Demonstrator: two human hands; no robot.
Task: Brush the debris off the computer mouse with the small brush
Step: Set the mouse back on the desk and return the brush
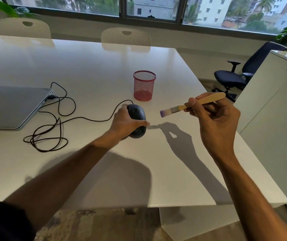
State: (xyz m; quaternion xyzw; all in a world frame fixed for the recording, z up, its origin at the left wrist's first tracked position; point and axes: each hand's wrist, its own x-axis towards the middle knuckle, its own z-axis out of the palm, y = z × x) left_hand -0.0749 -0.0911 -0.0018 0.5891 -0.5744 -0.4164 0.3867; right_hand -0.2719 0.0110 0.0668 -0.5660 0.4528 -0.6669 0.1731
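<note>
Your brush (191, 105) lies nearly level in the air, bristles pointing left toward the mouse (137, 121), handle running right. Your right hand (215, 119) pinches its wooden handle. Your left hand (124, 123) curls around the mouse on the surface (90, 66).

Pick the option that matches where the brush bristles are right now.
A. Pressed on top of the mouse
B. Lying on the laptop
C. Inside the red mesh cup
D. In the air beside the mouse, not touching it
D: the brush, held in the right hand, has its bristles off the mouse, which the left hand grips.
</note>
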